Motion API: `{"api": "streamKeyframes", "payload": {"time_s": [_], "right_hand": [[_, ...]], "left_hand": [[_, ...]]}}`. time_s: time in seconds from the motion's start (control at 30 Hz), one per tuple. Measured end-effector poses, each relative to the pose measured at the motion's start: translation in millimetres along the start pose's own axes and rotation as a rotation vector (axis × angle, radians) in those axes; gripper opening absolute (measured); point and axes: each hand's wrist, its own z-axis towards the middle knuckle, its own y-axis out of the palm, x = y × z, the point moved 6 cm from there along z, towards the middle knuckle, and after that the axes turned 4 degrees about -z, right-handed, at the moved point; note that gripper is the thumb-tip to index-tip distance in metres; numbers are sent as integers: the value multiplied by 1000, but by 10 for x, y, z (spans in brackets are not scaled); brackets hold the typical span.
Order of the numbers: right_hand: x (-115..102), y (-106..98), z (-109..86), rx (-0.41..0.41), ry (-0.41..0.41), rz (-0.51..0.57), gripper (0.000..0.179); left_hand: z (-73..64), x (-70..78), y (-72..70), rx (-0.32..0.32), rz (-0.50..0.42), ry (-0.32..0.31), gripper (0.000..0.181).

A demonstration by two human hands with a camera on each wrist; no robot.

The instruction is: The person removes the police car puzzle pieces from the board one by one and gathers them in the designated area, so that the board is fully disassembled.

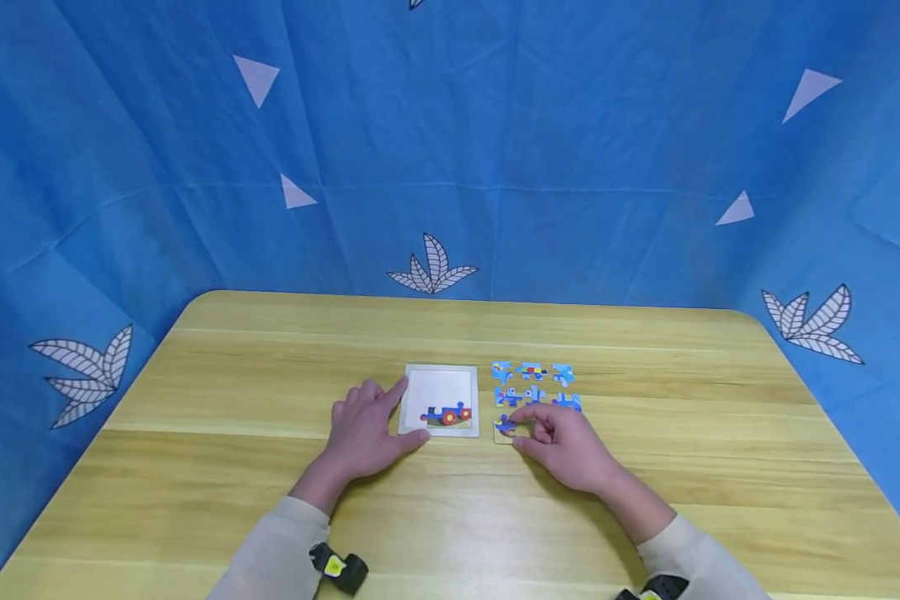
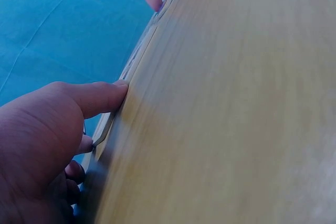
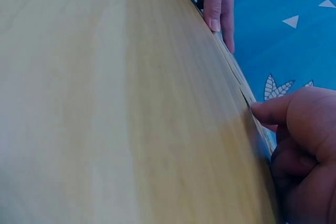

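A square white puzzle tray lies on the table, with joined pieces showing a blue vehicle with red wheels along its lower right. My left hand rests at the tray's left side, thumb straight at the near left corner and index finger extended along the left edge. To the right of the tray, my right hand pinches a blue and yellow puzzle piece between thumb and index finger, low at the tabletop. In the right wrist view, that thumb shows at the edge of thin flat pieces, seen almost edge-on.
Beyond the right hand, several loose blue puzzle pieces lie in two rows. The wooden table has rounded far corners. A blue curtain with white triangles and leaves hangs around its far side and both ends.
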Motion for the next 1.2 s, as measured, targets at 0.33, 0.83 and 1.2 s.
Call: {"api": "streamKeyframes", "payload": {"time_s": [0.33,0.83,1.2], "right_hand": [[24,14,-24,29,48,-20,22],[-15,4,-15,74,83,67,27],[-264,159,155,80,47,131,31]], "left_hand": [[-5,3,0,1,2,6,91],[-3,-8,-4,3,2,-2,92],[-4,-3,-6,-1,5,-6,93]]}}
